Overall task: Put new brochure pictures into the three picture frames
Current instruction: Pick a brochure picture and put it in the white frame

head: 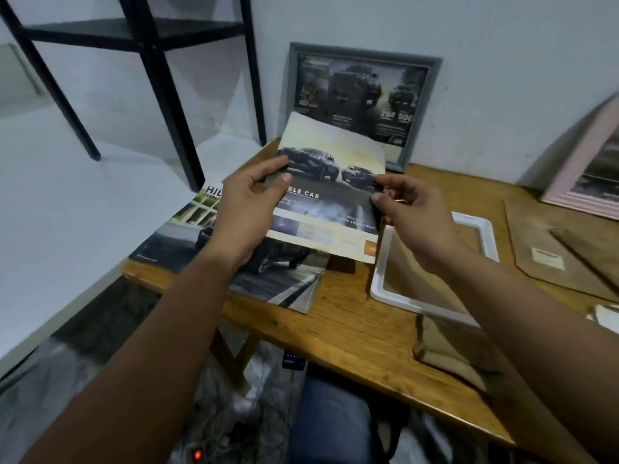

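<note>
A car brochure page (pixel 330 202) is held above the wooden table (pixel 351 329) by both hands. My left hand (pixel 248 209) grips its left edge, thumb on top. My right hand (pixel 412 216) pinches its right edge. A white picture frame (pixel 395 296) lies flat on the table below my right hand. A grey frame (pixel 363 95) with a dark truck picture leans upright against the wall behind the page. A pink frame (pixel 569 182) leans against the wall at the far right. A brochure (pixel 268 272) with a truck cover lies on the table under my left hand.
Brown backing boards (pixel 562 249) lie flat at the right; another board (pixel 449 349) lies by the table's front edge under my right forearm. A black metal shelf stand (pixel 160 78) stands at the left by the wall. Cables and a lit power strip (pixel 197 454) lie on the floor below.
</note>
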